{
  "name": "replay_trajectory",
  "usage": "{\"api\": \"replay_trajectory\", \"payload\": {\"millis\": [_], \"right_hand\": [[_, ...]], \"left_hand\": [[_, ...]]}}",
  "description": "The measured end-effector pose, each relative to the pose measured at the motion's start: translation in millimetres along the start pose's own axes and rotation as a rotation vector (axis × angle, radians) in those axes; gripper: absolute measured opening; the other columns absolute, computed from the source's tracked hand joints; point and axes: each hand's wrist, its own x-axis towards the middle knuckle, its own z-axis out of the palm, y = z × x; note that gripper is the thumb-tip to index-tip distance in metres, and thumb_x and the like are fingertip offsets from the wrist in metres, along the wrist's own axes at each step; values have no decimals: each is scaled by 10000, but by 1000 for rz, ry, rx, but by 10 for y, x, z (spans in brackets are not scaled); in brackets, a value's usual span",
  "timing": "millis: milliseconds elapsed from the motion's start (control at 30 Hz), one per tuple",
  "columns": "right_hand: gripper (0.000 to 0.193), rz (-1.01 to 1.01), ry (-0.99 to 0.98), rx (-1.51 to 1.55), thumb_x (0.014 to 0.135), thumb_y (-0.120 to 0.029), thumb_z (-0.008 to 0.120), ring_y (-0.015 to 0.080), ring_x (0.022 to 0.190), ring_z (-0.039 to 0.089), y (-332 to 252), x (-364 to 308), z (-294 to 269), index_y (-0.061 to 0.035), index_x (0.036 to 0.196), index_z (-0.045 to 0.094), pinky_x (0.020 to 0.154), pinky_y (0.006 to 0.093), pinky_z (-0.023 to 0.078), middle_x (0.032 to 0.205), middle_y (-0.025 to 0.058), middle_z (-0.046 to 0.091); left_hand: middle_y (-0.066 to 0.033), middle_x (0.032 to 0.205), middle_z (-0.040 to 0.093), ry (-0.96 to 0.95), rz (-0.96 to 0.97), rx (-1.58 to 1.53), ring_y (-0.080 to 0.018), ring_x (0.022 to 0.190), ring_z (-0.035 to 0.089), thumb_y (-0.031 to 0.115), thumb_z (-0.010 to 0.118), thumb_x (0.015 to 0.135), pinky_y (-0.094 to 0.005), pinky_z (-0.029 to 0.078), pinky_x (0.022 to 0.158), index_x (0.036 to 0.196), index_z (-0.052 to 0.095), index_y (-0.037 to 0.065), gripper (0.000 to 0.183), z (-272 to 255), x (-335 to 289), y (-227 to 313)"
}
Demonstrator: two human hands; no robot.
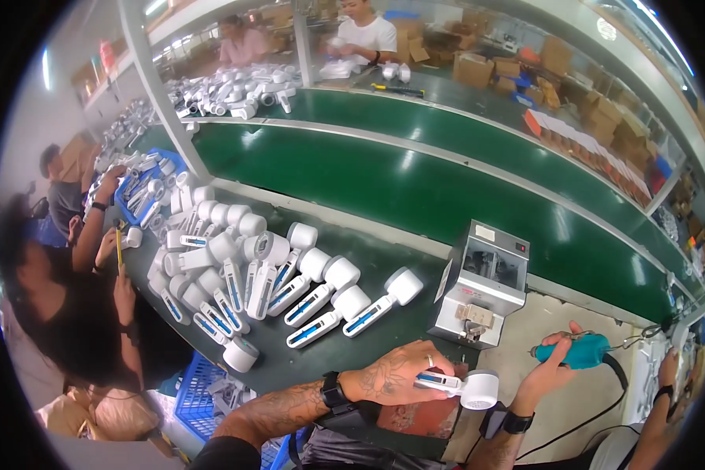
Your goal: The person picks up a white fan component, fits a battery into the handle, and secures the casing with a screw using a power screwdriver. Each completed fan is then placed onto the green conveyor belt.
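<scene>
My left grip (399, 377) clamped round handle (444, 383) of white round-headed handheld unit (479, 389), nearside of grey machine (486, 291). Likely light, stiff, smooth; handle safest. Right grip (544, 376) wraps teal electric screwdriver (584, 352).

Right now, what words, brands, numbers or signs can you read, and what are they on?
I can't read any.
Grey machine: the pale label on top is too small and blurred.
White gadget in the left hand: no letters I can make out.
Teal tool in the right hand: none I can make out.
</scene>
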Motion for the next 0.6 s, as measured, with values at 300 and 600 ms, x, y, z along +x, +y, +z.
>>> {"api": "replay_trajectory", "payload": {"millis": [300, 600], "right_hand": [[444, 44, -171, 55, 963, -291, 656, 134, 788, 543, -15, -197, 56, 26, 1238, 512, 714, 277, 446, 848, 49, 583], [478, 107, -230, 93, 935, -311, 685, 155, 807, 549, -60, -377, 115, 30, 1223, 511, 716, 294, 451, 859, 61, 585]], "left_hand": [[-68, 1006, 638, -51, -147, -165, -233, 942, 635, 215, 799, 854, -353, 516, 828, 1103, 653, 97, 312, -79, 29, 11], [-71, 1025, 660, -42, -181, -220, -230, 952, 637, 182, 834, 824, -347, 517, 820, 1121, 673, 82, 352, -94, 33, -8]]}}
